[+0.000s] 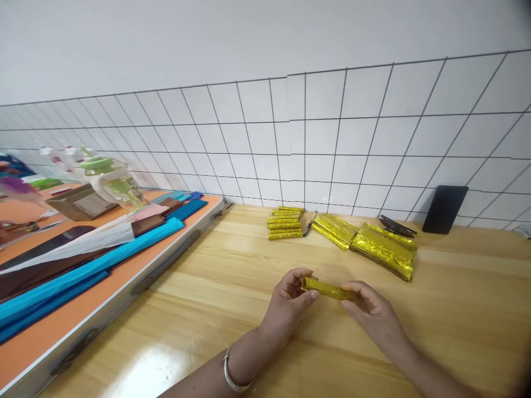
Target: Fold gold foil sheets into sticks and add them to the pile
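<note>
A narrow strip of shiny gold foil (327, 288) is held above the wooden table between both hands. My left hand (288, 304) grips its left end between thumb and fingers. The right end is pinched by my right hand (369, 304). Beyond the hands lies a stack of rolled or folded gold foil pieces (285, 223). To its right are a flat gold foil piece (335, 230) and a thicker pile of gold foil sheets (385, 249). A dark pen (310, 224) rests between the stack and the flat piece.
A black phone-like slab (445, 209) leans against the tiled wall, near a dark clip-like object (397, 226). At left, an orange-topped table (95, 298) carries coloured paper (124, 249), a cardboard box (83, 203) and a green-lidded bottle (110, 179).
</note>
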Demonstrator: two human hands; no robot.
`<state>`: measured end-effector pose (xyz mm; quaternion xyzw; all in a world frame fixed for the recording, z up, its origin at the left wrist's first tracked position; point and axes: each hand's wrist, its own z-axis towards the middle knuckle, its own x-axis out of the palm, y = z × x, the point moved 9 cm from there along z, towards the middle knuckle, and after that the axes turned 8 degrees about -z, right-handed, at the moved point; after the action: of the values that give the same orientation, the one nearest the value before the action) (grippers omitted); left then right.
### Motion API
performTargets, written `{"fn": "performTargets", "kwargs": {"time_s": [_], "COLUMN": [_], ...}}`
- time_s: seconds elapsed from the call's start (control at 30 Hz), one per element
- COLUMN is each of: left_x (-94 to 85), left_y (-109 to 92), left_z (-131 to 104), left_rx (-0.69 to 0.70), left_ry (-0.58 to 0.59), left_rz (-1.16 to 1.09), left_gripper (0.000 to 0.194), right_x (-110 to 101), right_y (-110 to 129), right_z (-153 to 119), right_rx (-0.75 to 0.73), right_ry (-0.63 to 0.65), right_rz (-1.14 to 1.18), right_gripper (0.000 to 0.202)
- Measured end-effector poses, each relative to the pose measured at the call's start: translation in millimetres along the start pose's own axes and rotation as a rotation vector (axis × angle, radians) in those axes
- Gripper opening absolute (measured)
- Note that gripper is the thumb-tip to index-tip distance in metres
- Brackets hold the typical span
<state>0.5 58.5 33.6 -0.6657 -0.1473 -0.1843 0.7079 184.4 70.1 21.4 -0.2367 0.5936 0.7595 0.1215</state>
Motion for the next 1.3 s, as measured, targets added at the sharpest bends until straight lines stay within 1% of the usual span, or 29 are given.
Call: {"fn": "performTargets", "kwargs": {"time_s": [0.1,0.23,0.33,0.5,0.67,0.97,1.17,1.3], "left_x": [5.7,17.3,26.5,32.6,34.2,38.9,43.8,47.3], "left_y": [-8,-24,-32,-33,-34,-33,-38,-40], "left_z": [-7,-19,-25,-29,-29,-30,-31,-32], "left_rx": [0.062,0.171,0.202,0.212,0.221,0.181,0.218,0.222], "left_ry": [0.023,0.059,0.099,0.161,0.19,0.225,0.257,0.276], "left_rz": [0.11,0.295,0.373,0.344,0.323,0.32,0.313,0.318], "left_gripper": [0.037,0.03,0.027,0.028,0.024,0.021,0.019,0.018], "right_x": [8,17,23,31,33,34,36,37], "right_y": [5,18,26,31,32,33,32,34], "right_z": [-1,-5,-8,-13,-13,-13,-13,-14], "right_rx": [-0.039,-0.125,-0.196,-0.253,-0.23,-0.225,-0.245,-0.252], "right_ry": [0.045,0.113,0.152,0.205,0.235,0.234,0.224,0.228], "right_rz": [-0.048,-0.148,-0.201,-0.224,-0.229,-0.204,-0.205,-0.196], "right_gripper": [0.029,0.026,0.024,0.021,0.021,0.02,0.013,0.013]}}
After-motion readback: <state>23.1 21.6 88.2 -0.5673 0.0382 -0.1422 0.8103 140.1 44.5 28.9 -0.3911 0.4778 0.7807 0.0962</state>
